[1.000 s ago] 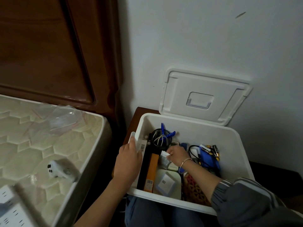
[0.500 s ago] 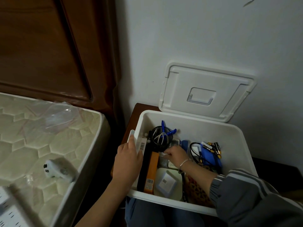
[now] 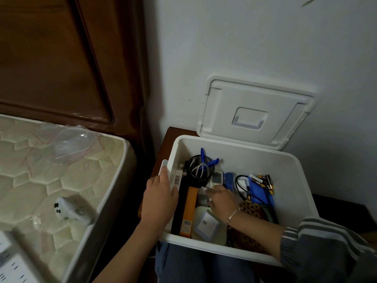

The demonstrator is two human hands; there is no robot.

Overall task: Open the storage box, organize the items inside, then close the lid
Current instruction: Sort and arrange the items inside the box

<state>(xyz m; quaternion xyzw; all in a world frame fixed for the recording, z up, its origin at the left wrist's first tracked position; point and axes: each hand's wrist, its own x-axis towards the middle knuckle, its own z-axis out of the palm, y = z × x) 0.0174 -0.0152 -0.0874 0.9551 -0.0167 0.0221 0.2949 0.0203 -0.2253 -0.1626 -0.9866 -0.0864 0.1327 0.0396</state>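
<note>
The white storage box (image 3: 293,184) stands open on a dark wooden stand, its lid (image 3: 253,111) leaning back against the wall. My left hand (image 3: 160,198) grips a flat white barcoded package (image 3: 173,176) standing along the box's left wall. My right hand (image 3: 221,198) reaches into the middle of the box, fingers curled over small items beside a white remote (image 3: 216,178); what it pinches is hidden. Inside lie a coil of black cable with blue pliers (image 3: 201,166), an orange-and-black box (image 3: 188,211), a white square device (image 3: 207,223), blue items and batteries (image 3: 263,181).
A mattress (image 3: 51,180) lies to the left, carrying a white controller (image 3: 71,211), a clear plastic bag (image 3: 67,144) and a white power strip (image 3: 12,266). A dark wooden headboard (image 3: 61,58) rises behind it. The wall stands right behind the box. My knees are under its front edge.
The view has tilted slightly. My right hand has shifted a little deeper and leftward among the items in the middle. My left hand keeps its hold on the white package.
</note>
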